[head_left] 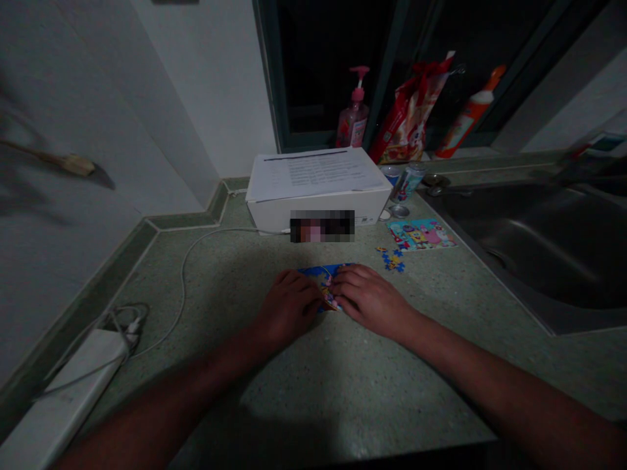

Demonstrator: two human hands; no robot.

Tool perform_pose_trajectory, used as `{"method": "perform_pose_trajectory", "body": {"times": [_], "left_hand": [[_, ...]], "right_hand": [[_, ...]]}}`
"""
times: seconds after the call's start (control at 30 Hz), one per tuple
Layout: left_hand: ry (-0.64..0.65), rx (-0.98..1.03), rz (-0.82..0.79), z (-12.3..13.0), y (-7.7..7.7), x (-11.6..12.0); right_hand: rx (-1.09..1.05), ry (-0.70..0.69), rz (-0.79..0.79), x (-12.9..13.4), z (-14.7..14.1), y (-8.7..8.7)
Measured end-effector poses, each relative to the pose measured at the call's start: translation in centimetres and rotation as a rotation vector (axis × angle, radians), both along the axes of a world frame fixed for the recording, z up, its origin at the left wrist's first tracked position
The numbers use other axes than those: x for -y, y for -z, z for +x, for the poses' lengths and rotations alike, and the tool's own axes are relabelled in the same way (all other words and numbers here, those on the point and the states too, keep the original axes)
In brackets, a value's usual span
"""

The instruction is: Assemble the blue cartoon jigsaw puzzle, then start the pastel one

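My left hand (289,308) and my right hand (369,300) rest side by side on a small, partly assembled jigsaw puzzle with a blue border (313,273). Their fingertips meet over its pieces and hide most of it. In the dim light I cannot tell whether either hand grips a piece. Several loose blue and yellow pieces (392,261) lie to the right, beyond my right hand, next to a colourful cartoon puzzle box (421,235).
A white box (313,212) topped with printed paper stands at the back. Behind it are a pink pump bottle (353,117) and a red bag (409,114). A steel sink (531,251) is set in the counter's right side. A white power strip (68,385) with cables lies at the left.
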State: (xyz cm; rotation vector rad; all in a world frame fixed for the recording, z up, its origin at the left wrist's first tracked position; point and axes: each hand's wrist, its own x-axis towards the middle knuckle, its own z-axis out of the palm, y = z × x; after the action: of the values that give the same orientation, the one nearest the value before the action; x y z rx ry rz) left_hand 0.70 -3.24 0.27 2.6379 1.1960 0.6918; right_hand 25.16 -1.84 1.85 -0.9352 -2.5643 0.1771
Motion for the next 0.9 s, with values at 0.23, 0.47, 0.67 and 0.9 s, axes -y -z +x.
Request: {"method": "perform_pose_trajectory", "body": {"times": [0.23,0.47,0.67,0.9], "left_hand": [[0.01,0.023,-0.031,-0.14,-0.14,0.08],[0.019,0.017,-0.031,-0.21,-0.3,0.25],[0.044,0.036,-0.006,-0.32,-0.22,0.24],[0.088,0.06,0.022,-0.08,-0.26,0.44]], "right_hand": [[-0.006,-0.001,-0.009,-0.08,0.07,0.23],[-0.004,-0.001,-0.003,-0.1,0.04,0.2],[-0.011,-0.01,-0.009,-0.16,0.1,0.37],[-0.013,-0.011,-0.007,-0.16,0.1,0.32]]}}
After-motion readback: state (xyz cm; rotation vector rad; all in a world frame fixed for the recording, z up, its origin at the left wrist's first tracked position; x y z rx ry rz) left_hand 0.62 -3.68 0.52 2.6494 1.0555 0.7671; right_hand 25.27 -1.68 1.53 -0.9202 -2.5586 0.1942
